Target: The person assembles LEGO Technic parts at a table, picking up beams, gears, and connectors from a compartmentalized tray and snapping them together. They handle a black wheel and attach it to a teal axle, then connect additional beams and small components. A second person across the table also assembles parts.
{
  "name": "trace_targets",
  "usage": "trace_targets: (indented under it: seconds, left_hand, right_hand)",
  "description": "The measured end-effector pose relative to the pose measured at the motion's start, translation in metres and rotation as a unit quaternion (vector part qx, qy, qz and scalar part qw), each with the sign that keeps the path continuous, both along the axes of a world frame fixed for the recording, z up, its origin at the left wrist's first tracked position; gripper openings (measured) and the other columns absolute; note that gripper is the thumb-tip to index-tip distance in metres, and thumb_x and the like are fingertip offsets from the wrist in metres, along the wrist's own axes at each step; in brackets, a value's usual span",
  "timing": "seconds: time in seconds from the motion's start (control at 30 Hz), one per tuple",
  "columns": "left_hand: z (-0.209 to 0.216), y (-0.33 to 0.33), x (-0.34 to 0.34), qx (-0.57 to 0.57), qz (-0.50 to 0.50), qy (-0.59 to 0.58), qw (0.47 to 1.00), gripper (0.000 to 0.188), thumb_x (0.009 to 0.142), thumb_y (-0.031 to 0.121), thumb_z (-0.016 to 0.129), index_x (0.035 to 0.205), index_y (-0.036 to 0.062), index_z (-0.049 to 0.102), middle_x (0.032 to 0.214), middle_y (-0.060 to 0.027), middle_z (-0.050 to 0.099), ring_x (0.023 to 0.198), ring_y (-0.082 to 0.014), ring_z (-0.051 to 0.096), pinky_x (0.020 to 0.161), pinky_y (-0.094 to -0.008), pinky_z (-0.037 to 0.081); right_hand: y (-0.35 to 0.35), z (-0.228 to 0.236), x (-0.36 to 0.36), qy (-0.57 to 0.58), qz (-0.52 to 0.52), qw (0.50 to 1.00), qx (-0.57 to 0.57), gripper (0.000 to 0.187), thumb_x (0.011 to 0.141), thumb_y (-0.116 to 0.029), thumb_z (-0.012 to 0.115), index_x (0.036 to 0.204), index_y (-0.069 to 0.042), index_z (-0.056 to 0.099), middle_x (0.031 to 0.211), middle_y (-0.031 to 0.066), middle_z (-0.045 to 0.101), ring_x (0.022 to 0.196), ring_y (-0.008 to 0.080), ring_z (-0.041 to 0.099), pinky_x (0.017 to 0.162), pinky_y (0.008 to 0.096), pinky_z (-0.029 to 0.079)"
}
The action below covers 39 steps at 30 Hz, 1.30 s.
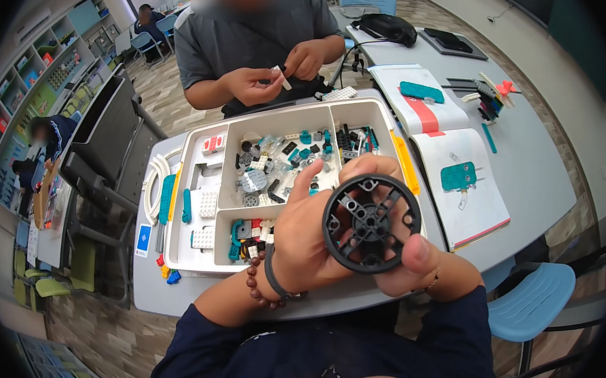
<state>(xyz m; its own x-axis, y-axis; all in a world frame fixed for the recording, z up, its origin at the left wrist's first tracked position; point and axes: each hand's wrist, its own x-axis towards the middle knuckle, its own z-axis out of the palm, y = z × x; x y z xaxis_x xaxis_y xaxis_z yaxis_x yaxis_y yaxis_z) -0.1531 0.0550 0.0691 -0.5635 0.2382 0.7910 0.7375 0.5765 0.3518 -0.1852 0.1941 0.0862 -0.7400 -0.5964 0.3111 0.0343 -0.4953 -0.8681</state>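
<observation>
Between my two hands, above the front edge of a sorting tray [172, 253], is a black spoked wheel [370, 221] with a round hub and small holes. My left hand [301, 240] grips it from the left, its index finger sticking up and some fingers hidden behind the wheel. My right hand [419, 259] closes on the lower right rim, the thumb at its edge. Loose toy building bricks, gears and clear pieces [273, 164] fill the tray's compartments. Across the table, another person's hands [259, 85] hold a small white piece [283, 79].
Right of the tray lies an open instruction booklet [461, 192] with a teal plate [421, 91] on it. Beyond are a small brick model [492, 104] and a black bag [384, 29]. White tubing [154, 189] lies left. A blue chair [533, 301] stands at the right.
</observation>
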Motion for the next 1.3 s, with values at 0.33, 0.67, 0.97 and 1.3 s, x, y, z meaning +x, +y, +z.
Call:
trace_targets:
  seconds: [0.33, 0.67, 0.97, 1.3]
  left_hand:
    - [0.005, -0.002, -0.002, 0.043, 0.019, -0.107, 0.993, 0.039, 0.073, 0.015, 0.063, 0.108, -0.0008, 0.054, 0.089, -0.0121, 0.059, 0.083, -0.0291, 0.059, 0.100, -0.0511, 0.025]
    - [0.023, -0.006, 0.009, 0.241, -0.067, -0.320, 0.914, 0.028, 0.073, 0.006, 0.064, 0.100, -0.0017, 0.059, 0.096, -0.0146, 0.059, 0.087, -0.0241, 0.058, 0.076, -0.0303, 0.044]
    - [0.004, -0.002, 0.003, 0.150, -0.039, -0.098, 0.983, 0.031, 0.070, 0.012, 0.065, 0.098, 0.0029, 0.054, 0.087, -0.0128, 0.056, 0.084, -0.0323, 0.057, 0.098, -0.0476, 0.032]
    - [-0.014, 0.003, -0.006, 0.222, -0.073, -0.078, 0.969, 0.028, 0.074, 0.014, 0.068, 0.095, 0.0031, 0.054, 0.082, -0.0074, 0.057, 0.075, -0.0231, 0.059, 0.107, -0.0486, 0.021]
  right_hand:
    - [-0.006, -0.007, -0.012, 0.069, -0.008, 0.997, -0.041, 0.071, 0.074, -0.050, 0.056, 0.114, 0.002, 0.030, 0.103, 0.0120, 0.042, 0.094, 0.0175, 0.046, 0.085, 0.0305, 0.037]
    - [-0.016, -0.019, -0.040, 0.443, -0.233, 0.866, -0.016, 0.076, 0.067, -0.061, 0.060, 0.105, 0.001, 0.040, 0.096, 0.0156, 0.041, 0.089, 0.0273, 0.041, 0.081, 0.0382, 0.034]
    - [-0.011, -0.026, -0.021, 0.283, -0.214, 0.934, 0.048, 0.093, 0.064, -0.076, 0.051, 0.116, -0.001, 0.034, 0.107, 0.0089, 0.037, 0.092, 0.0154, 0.044, 0.079, 0.0269, 0.039]
    - [-0.018, -0.017, -0.010, 0.232, -0.256, 0.938, 0.036, 0.092, 0.065, -0.076, 0.049, 0.114, 0.001, 0.034, 0.100, 0.0086, 0.037, 0.087, 0.0171, 0.042, 0.075, 0.0288, 0.037]
